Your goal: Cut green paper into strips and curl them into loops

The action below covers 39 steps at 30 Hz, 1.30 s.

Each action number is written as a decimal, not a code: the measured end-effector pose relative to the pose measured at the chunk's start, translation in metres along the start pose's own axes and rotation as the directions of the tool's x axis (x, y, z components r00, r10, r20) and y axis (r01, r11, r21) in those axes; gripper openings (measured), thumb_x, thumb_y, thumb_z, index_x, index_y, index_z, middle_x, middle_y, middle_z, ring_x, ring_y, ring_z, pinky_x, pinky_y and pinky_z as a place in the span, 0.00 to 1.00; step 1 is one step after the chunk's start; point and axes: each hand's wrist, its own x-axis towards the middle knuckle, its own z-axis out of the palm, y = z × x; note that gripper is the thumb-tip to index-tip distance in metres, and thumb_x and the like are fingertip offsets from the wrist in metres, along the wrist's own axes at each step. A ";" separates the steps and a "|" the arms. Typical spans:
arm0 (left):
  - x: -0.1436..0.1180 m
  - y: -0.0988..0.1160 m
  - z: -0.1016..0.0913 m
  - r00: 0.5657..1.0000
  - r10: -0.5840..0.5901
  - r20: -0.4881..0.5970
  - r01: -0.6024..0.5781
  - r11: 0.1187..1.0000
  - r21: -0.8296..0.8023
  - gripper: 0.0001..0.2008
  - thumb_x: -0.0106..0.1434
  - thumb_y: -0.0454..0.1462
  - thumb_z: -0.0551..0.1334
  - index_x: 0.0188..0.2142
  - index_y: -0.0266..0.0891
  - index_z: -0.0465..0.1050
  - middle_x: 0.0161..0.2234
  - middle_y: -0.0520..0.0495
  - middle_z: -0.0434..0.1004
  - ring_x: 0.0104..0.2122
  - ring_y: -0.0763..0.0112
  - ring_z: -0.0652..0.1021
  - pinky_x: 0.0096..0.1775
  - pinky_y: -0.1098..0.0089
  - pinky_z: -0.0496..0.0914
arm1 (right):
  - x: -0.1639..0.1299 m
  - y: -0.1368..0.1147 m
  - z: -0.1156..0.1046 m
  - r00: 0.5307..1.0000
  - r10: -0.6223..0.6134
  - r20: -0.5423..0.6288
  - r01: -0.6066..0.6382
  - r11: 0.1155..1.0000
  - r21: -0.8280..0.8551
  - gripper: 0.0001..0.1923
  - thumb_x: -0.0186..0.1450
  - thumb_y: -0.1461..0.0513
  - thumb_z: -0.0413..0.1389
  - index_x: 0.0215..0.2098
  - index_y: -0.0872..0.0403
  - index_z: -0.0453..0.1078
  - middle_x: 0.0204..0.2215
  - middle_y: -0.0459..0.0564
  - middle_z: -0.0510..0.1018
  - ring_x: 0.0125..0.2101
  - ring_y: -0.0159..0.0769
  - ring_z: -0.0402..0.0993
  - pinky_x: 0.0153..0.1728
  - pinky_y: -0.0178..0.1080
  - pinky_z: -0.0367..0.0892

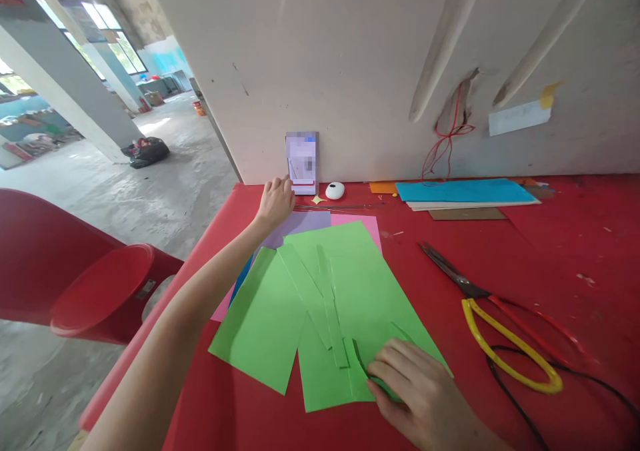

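Right hand, nearest the wearer, is closed with thumb and fingers pinching one curled green piece, to the near right of the phone. Step in hand, by judgement: handling paper with the right hand while the left attends to the phone. Any next move on the held piece would call for a light pinch, lest the loose paper shift.

Two green strips, apparently loose, lie on the near side of the phone. Beneath them are at least two green sheets; overlap prevents a firm count. One pair of scissors, untouched, lies well to the phone's right and nearer the wearer. One lilac sheet and one pink sheet show just before the phone.

Left hand is loosely open at the left edge of the phone, with nothing seen in its grasp; contact cannot be confirmed. One phone stands upright; one white case sits just right of it.
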 end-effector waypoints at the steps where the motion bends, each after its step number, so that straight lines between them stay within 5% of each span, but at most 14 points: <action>1: -0.005 0.001 -0.002 1.000 -0.023 -0.006 0.023 1.000 -0.014 0.18 0.65 0.34 0.43 0.49 0.28 0.62 0.54 0.30 0.64 0.50 0.48 0.65 0.48 0.52 0.57 | 0.001 0.000 0.000 1.000 -0.002 0.000 0.002 1.000 -0.003 0.10 0.62 0.69 0.48 0.25 0.55 0.65 0.20 0.46 0.69 0.23 0.31 0.63 0.24 0.35 0.58; 6: -0.039 0.017 -0.019 0.998 -0.019 0.054 0.027 0.988 -0.154 0.14 0.63 0.33 0.47 0.47 0.30 0.62 0.48 0.32 0.68 0.48 0.51 0.68 0.47 0.52 0.62 | 0.001 -0.001 -0.001 1.000 -0.006 -0.014 0.006 1.000 0.001 0.09 0.61 0.70 0.49 0.26 0.55 0.65 0.20 0.46 0.69 0.24 0.32 0.63 0.25 0.35 0.58; 10: -0.084 0.045 -0.040 0.976 0.148 0.162 -0.081 0.929 -0.360 0.12 0.61 0.30 0.49 0.44 0.34 0.64 0.45 0.40 0.70 0.42 0.65 0.73 0.44 0.63 0.68 | -0.001 0.000 -0.001 1.000 0.016 0.004 -0.016 1.000 0.012 0.09 0.61 0.71 0.49 0.26 0.55 0.64 0.21 0.46 0.70 0.24 0.32 0.63 0.26 0.35 0.59; 14: -0.130 0.074 -0.062 0.905 0.353 0.239 -0.164 0.805 -0.570 0.24 0.49 0.20 0.45 0.40 0.36 0.69 0.38 0.48 0.76 0.37 0.76 0.75 0.38 0.75 0.70 | -0.001 0.000 -0.001 1.000 0.013 -0.003 -0.013 1.000 0.022 0.06 0.60 0.70 0.51 0.27 0.56 0.65 0.22 0.47 0.70 0.25 0.32 0.64 0.25 0.36 0.60; 18: -0.154 0.093 -0.077 0.798 0.501 0.333 -0.042 0.599 -0.799 0.24 0.47 0.20 0.44 0.35 0.34 0.72 0.34 0.47 0.77 0.32 0.74 0.75 0.36 0.73 0.70 | 0.003 -0.005 -0.004 0.999 -0.040 0.017 0.040 0.999 -0.001 0.05 0.60 0.70 0.53 0.27 0.56 0.66 0.23 0.47 0.72 0.27 0.33 0.65 0.27 0.37 0.62; 22: -0.157 0.103 -0.091 0.852 0.389 0.350 0.097 0.541 -0.835 0.19 0.58 0.26 0.47 0.47 0.34 0.66 0.45 0.39 0.72 0.40 0.67 0.74 0.42 0.64 0.70 | 0.012 -0.014 -0.019 0.995 -0.100 0.018 0.100 0.995 -0.014 0.08 0.61 0.72 0.51 0.28 0.56 0.67 0.26 0.48 0.74 0.31 0.35 0.65 0.32 0.39 0.63; 24: -0.157 0.107 -0.096 0.869 0.312 0.384 0.237 0.419 -0.877 0.23 0.59 0.28 0.49 0.55 0.37 0.58 0.55 0.37 0.64 0.48 0.65 0.71 0.47 0.61 0.68 | 0.020 -0.018 -0.032 0.994 -0.110 0.008 0.110 0.994 0.019 0.08 0.61 0.71 0.51 0.30 0.55 0.67 0.29 0.48 0.75 0.32 0.35 0.65 0.33 0.39 0.63; 26: -0.156 0.111 -0.101 0.852 0.268 0.449 0.407 0.199 -0.891 0.27 0.59 0.29 0.52 0.58 0.42 0.52 0.59 0.39 0.57 0.53 0.63 0.68 0.50 0.59 0.66 | 0.031 -0.020 -0.045 0.996 -0.089 -0.006 0.089 0.992 0.087 0.08 0.62 0.71 0.51 0.31 0.53 0.67 0.30 0.47 0.75 0.32 0.33 0.65 0.32 0.37 0.64; 30: -0.153 0.119 -0.110 0.821 0.225 0.525 0.567 -0.213 -0.795 0.17 0.60 0.35 0.57 0.50 0.41 0.63 0.54 0.41 0.67 0.48 0.63 0.73 0.48 0.61 0.67 | 0.055 -0.021 -0.068 0.999 0.047 0.012 -0.048 0.949 0.310 0.06 0.64 0.68 0.51 0.33 0.50 0.65 0.32 0.46 0.73 0.35 0.31 0.68 0.35 0.34 0.66; 34: -0.151 0.126 -0.116 0.882 0.191 0.430 0.471 -0.360 -0.806 0.09 0.62 0.40 0.59 0.37 0.38 0.72 0.44 0.45 0.75 0.41 0.66 0.77 0.43 0.66 0.69 | 0.071 -0.015 -0.077 0.941 0.332 0.072 -0.319 0.793 0.519 0.04 0.65 0.61 0.51 0.31 0.48 0.65 0.31 0.44 0.72 0.35 0.31 0.69 0.36 0.33 0.66; 39: -0.147 0.129 -0.110 0.926 0.183 0.331 0.377 -0.496 -0.782 0.10 0.63 0.42 0.58 0.44 0.45 0.71 0.42 0.50 0.77 0.38 0.68 0.78 0.40 0.68 0.70 | 0.075 -0.006 -0.074 0.831 0.540 0.135 -0.474 0.559 0.680 0.07 0.61 0.54 0.55 0.30 0.48 0.68 0.26 0.43 0.70 0.31 0.32 0.67 0.33 0.35 0.62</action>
